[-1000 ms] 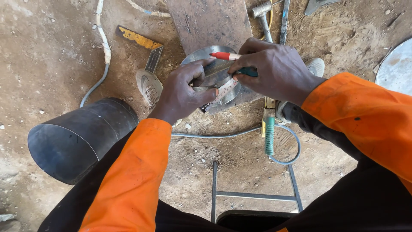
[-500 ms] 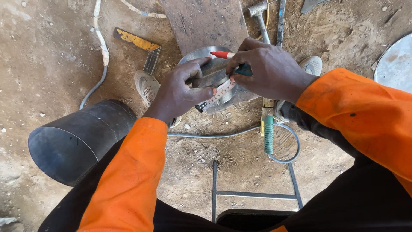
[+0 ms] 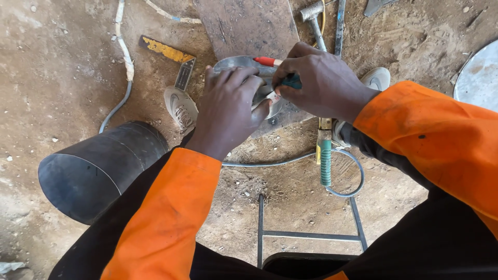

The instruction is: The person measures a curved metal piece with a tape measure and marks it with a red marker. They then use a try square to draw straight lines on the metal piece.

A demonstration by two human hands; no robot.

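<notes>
My left hand lies over a small curved grey metal piece, fingers curled across its top and thumb pressing a shiny strip near its edge. My right hand meets it from the right, pinching a marker with a red end and a teal grip against the same piece. Most of the metal piece is hidden under both hands. It rests on the lower edge of a rusty brown steel plate. Both sleeves are orange.
A black sheet-metal tube lies at the left. A yellow try square, a hammer, a green-handled tool, a grey cable, a round metal disc and a thin steel frame lie on the dirt floor.
My left hand has shifted up over the metal piece, with its fingers now laid across the top. My right hand has closed in beside it with the marker.
</notes>
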